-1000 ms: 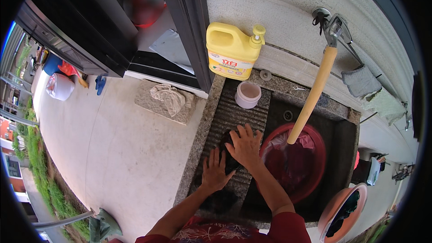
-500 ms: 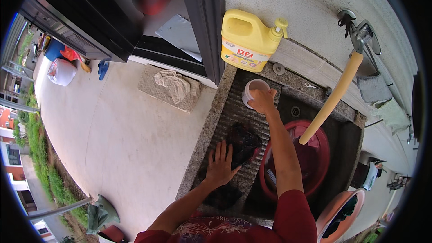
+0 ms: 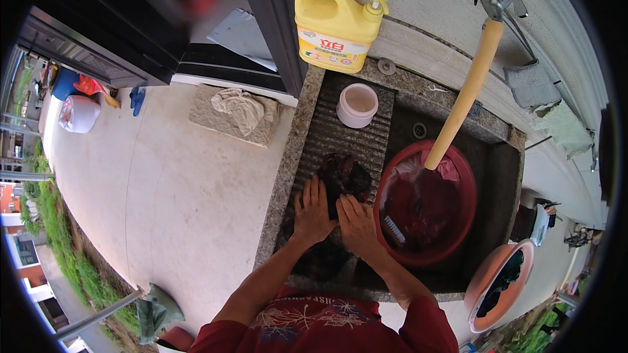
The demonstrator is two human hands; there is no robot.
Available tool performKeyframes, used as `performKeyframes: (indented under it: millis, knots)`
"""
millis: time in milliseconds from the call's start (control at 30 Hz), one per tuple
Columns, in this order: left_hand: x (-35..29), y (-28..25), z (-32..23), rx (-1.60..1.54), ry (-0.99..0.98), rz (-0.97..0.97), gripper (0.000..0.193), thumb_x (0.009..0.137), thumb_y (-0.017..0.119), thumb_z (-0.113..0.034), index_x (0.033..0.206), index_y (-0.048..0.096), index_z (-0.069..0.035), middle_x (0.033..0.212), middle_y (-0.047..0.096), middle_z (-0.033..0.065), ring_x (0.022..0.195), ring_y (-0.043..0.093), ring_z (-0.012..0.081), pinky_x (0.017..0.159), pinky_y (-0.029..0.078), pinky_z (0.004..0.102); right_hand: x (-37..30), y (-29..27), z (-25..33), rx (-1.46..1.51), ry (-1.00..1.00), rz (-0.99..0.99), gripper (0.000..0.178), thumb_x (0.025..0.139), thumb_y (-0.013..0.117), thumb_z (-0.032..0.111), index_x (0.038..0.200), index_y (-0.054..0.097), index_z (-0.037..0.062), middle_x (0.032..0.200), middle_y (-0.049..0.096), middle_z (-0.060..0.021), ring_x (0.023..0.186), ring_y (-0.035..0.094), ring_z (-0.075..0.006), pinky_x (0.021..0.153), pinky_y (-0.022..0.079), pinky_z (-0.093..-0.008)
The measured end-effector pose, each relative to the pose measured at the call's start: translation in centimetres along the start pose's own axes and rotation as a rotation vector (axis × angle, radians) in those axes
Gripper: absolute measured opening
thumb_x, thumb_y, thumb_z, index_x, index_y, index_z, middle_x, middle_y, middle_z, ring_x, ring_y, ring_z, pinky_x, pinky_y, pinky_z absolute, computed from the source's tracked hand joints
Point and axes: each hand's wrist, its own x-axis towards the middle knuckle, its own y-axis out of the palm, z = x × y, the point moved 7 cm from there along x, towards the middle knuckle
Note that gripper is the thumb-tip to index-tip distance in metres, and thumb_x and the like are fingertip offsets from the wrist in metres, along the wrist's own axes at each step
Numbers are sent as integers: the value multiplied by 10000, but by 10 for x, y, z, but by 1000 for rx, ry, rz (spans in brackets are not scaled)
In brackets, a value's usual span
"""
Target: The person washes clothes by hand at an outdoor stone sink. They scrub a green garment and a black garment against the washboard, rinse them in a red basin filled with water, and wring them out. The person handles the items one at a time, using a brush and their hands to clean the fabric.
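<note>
Both my hands lie on a dark wet piece of clothing (image 3: 345, 173) on the ridged stone washboard (image 3: 330, 134) of the sink. My left hand (image 3: 313, 214) rests along its left edge, fingers stretched out. Close beside it, my right hand (image 3: 357, 224) presses down with fingers straight. Another dark cloth (image 3: 322, 260) lies nearer to me, partly covered by my forearms. Farther up the washboard stands a small pale pink round tub (image 3: 358, 106), apart from my hands.
Right of the washboard, a red basin (image 3: 466, 206) in the sink holds water, cloth and a scrubbing brush (image 3: 394, 229). A yellow hose (image 3: 466, 95) hangs into it. A yellow pump jug (image 3: 333, 33) stands behind. An orange basin (image 3: 474, 291) of dark clothes is lower right.
My right hand has let go of the pale tub and come back to the dark clothing beside my left hand. The view has shifted, so the sink appears higher.
</note>
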Motion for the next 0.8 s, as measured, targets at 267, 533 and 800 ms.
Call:
performKeyframes:
  millis: [267,533,800]
  knots:
    - [4,-3,-4,-74,38,55,1027,803,506,-660,1448,94,25,1523,6,197,1414,-25,329,1099,75,508,40,-13,-71,341,240,-152,269,803,657,226,1046,618,118,1096,566,-76,1017,508,-271,774,412,-421]
    - [-16,9,20,-149,140,122,772,931,366,-537,1464,124,-33,1534,-51,155,1419,-82,296,1098,39,565,39,48,-26,293,155,-206,219,750,700,269,851,576,119,907,508,-59,840,482,-253,688,400,-396]
    - [-22,18,-10,-42,158,-3,703,951,319,-526,1479,117,-108,1538,-32,146,1422,-21,300,1088,23,590,87,50,-107,-178,463,-208,182,738,680,250,819,582,121,896,505,-45,897,501,-245,803,372,-488]
